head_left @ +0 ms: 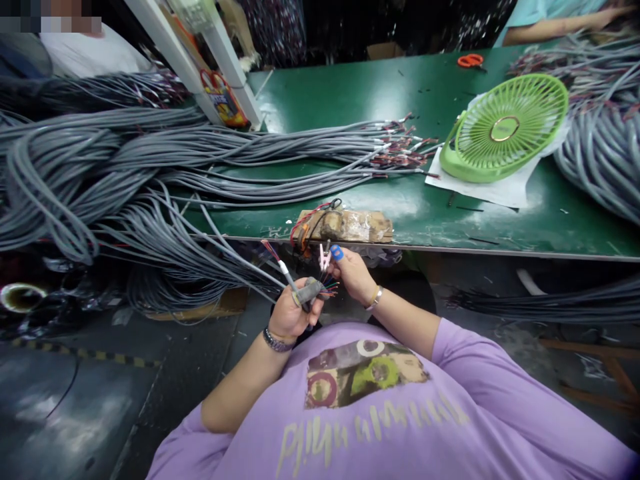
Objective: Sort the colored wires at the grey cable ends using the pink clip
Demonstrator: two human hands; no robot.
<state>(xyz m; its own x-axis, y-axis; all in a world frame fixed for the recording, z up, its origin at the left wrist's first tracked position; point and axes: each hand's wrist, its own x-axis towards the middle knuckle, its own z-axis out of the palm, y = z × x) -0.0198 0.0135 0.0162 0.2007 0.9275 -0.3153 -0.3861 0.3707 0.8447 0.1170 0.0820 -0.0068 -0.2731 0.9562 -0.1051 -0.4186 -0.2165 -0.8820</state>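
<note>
My left hand (293, 310) is closed around a grey cable (289, 275), whose white-banded end with thin red wires sticks up. A grey, sleeve-like piece (309, 291) lies at my left thumb; I cannot tell if it is a thumb covering or a cable part. Thin coloured wires (330, 288) fan out from the left hand toward the right. My right hand (354, 275), blue wrap on one fingertip, pinches at a small pale pink clip (325, 257) above these wires. Its fingertips are partly hidden. Just beyond, a wooden block (360, 227) with red and black leads sits on the table edge.
Long grey cable bundles (240, 148) cover the left of the green table (320, 93). A green fan (505, 127) stands on white paper at right, near orange-handled scissors (470, 61). More cables (605, 160) are coiled far right. A white post (195, 63) rises at left. Other people work across the table.
</note>
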